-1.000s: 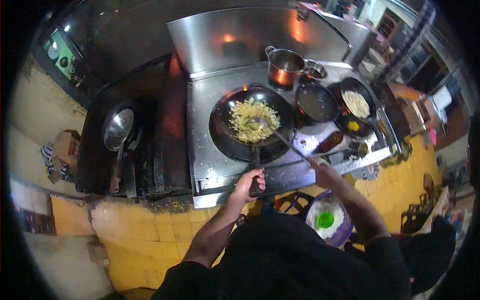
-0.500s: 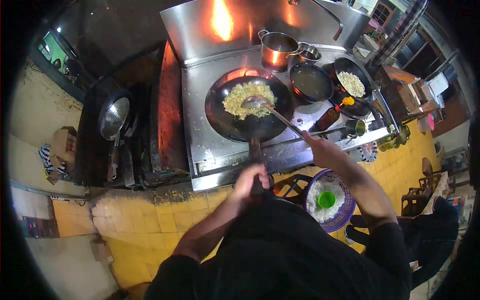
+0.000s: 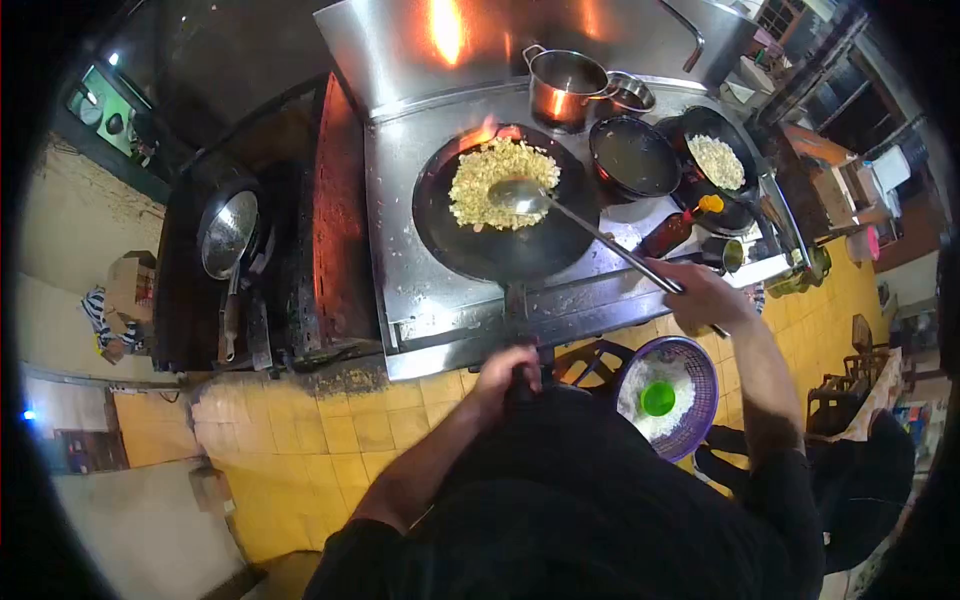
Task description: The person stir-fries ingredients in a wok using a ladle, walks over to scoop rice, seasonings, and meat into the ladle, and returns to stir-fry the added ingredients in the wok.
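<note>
My left hand (image 3: 508, 372) is closed around the handle of a large black wok (image 3: 470, 248) at the stove's front edge. In the wok lies a heap of pale yellow, finely chopped food (image 3: 490, 168), gathered towards its far side. My right hand (image 3: 705, 298) grips the long handle of a metal ladle (image 3: 598, 233). The ladle's bowl hangs over the near part of the food; whether it touches cannot be made out. A small flame (image 3: 487, 130) shows at the wok's far rim.
Right of the wok stand a steel pot (image 3: 562, 95), a dark pan of liquid (image 3: 635, 157), a pan of pale food (image 3: 716, 160) and a sauce bottle (image 3: 668, 235). Below is a purple basket (image 3: 703, 400) of white rice with a green cup (image 3: 657, 398). A person in dark clothing (image 3: 865, 490) is at right.
The food has shifted towards the wok's far side, and a flame has appeared at the far rim. My right hand has moved right with the ladle; my left hand stays on the wok handle.
</note>
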Available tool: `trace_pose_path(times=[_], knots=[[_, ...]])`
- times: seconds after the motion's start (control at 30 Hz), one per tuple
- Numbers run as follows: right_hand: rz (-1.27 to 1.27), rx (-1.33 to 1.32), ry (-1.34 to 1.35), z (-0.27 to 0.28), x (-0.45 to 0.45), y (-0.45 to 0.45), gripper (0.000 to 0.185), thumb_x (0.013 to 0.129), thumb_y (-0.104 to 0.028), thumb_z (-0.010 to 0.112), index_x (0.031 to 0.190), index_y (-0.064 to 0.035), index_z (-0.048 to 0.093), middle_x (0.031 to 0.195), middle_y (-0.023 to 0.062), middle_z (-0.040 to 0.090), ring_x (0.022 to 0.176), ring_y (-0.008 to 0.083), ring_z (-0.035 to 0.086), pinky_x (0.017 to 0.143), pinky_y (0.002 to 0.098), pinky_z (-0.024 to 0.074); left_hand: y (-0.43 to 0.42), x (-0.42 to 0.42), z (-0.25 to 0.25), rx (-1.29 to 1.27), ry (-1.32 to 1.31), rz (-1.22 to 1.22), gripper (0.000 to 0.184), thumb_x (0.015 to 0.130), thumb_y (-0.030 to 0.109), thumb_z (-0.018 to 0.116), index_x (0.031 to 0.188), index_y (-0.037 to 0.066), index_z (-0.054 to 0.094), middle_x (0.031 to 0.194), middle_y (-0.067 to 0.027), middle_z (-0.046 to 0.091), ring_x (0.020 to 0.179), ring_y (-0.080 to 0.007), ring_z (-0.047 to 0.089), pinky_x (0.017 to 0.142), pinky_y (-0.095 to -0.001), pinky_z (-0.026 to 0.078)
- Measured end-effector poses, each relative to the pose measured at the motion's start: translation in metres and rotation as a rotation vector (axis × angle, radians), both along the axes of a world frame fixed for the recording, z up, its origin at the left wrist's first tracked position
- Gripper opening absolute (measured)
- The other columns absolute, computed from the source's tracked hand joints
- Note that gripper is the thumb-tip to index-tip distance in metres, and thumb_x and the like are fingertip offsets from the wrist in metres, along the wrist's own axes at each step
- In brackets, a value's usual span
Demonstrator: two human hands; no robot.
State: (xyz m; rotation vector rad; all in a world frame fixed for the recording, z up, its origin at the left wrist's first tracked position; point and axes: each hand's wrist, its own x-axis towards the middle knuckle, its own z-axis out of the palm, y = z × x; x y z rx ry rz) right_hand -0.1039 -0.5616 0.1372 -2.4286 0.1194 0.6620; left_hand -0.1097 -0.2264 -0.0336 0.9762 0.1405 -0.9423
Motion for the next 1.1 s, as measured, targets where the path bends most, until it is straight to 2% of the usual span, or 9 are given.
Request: trace_pose_path(times=[0.1,0.2,0.33,0.47,0.6,0.73,0.87,0.93,1.1], knots=[[-0.016,0.009,-0.002,0.008,-0.003,-0.004,0.059,0.089,-0.006,0.051,0.147,-0.0149,0.044,0.062,0.0067,0.057,0.048,0.0127,0.057,0.046,0.0333,0.0468,-0.014,0.058,-0.028,-0.317,0.348,0.155,0.014,0.088,0.011,0.059,0.102,0.009,0.059,0.069,0.0033,0.049,0.057,-0.0074,0.047,0.052,-0.0249,0.041],[-0.056,0.11,0.0,-0.052,0.044,0.014,0.021,0.093,-0.013,0.058,0.11,-0.0019,0.058,0.064,0.0024,0.052,0.051,0.0139,0.055,0.047,0.0314,0.0455,-0.03,0.094,-0.055,-0.38,0.503,0.205,0.025,0.086,0.007,0.06,0.111,0.011,0.056,0.073,0.0027,0.052,0.059,-0.007,0.05,0.053,-0.0241,0.043],[-0.164,0.465,0.167,-0.131,0.086,0.038,0.03,0.1,-0.018,0.052,0.126,-0.0067,0.059,0.067,0.0025,0.056,0.051,0.0135,0.054,0.044,0.0315,0.0453,-0.032,0.092,-0.06,-0.272,0.418,0.198,0.026,0.087,0.008,0.06,0.112,0.012,0.056,0.074,0.0019,0.053,0.061,-0.0075,0.052,0.054,-0.0245,0.045],[-0.172,0.305,0.38,-0.07,0.103,-0.029,0.037,0.101,-0.028,0.051,0.135,-0.0147,0.054,0.064,0.0023,0.053,0.042,0.0125,0.051,0.036,0.0288,0.0425,-0.031,0.094,-0.069,-0.342,0.415,0.202,0.029,0.087,0.01,0.061,0.116,0.012,0.055,0.077,0.0013,0.055,0.063,-0.0082,0.054,0.056,-0.0263,0.047],[-0.097,0.285,-0.044,-0.164,0.119,0.027,0.029,0.098,-0.017,0.05,0.126,-0.0103,0.054,0.061,0.0019,0.05,0.042,0.0127,0.051,0.036,0.0305,0.04,-0.032,0.092,-0.063,-0.301,0.405,0.206,0.027,0.087,0.012,0.062,0.113,0.012,0.055,0.078,0.0004,0.054,0.062,-0.0092,0.053,0.055,-0.0276,0.046],[-0.146,0.706,0.181,-0.167,0.086,-0.001,0.048,0.096,-0.012,0.052,0.144,-0.0161,0.047,0.064,0.0032,0.054,0.043,0.0126,0.051,0.036,0.032,0.0408,-0.028,0.095,-0.059,-0.251,0.441,0.202,0.026,0.088,0.013,0.062,0.113,0.012,0.055,0.077,0.0003,0.054,0.06,-0.0091,0.052,0.055,-0.0265,0.046],[0.03,0.046,0.106,-0.096,0.069,-0.058,0.047,0.094,-0.014,0.055,0.141,-0.0164,0.053,0.069,0.0066,0.057,0.057,0.0147,0.059,0.052,0.0318,0.0524,-0.011,0.095,-0.039,-0.412,0.531,0.165,0.017,0.089,0.011,0.06,0.106,0.009,0.058,0.077,0.0004,0.054,0.06,-0.0083,0.051,0.053,-0.0251,0.044],[0.343,-0.213,-0.652,-0.159,0.063,-0.072,0.046,0.091,-0.013,0.058,0.138,-0.0149,0.055,0.073,0.0119,0.063,0.062,0.0217,0.064,0.061,0.036,0.0551,0.009,0.081,-0.018,-0.394,0.528,0.166,0.01,0.092,0.012,0.058,0.101,0.007,0.059,0.072,0.0018,0.052,0.058,-0.0077,0.049,0.051,-0.0242,0.041],[0.203,-0.416,-0.224,-0.002,0.002,-0.002,0.057,0.087,-0.016,0.061,0.142,-0.0163,0.047,0.093,0.0206,0.069,0.083,0.0399,0.068,0.072,0.0482,0.0531,0.016,0.021,-0.006,-0.122,0.165,0.001,0.013,0.086,0.009,0.056,0.099,0.007,0.056,0.065,0.0016,0.046,0.054,-0.0094,0.045,0.05,-0.0249,0.039]])
